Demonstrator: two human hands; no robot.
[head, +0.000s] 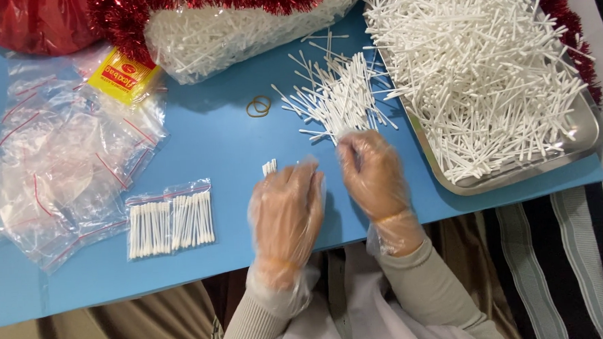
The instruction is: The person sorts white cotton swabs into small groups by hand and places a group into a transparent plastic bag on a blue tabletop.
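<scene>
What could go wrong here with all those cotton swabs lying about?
The loose pile of swabs spreads beyond the right hand; a sweep could scatter them. The small bunch in the left hand might slip through the loose plastic glove. The heaped metal tray reaches the table edge, so swabs may spill.

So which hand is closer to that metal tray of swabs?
The right hand. It sits just left of the tray, at the loose swab pile. The left hand is farther left, holding a few swabs.

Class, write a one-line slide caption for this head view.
Gloved left hand holds a bunch of cotton swabs; right hand reaches the loose swab pile.
</scene>
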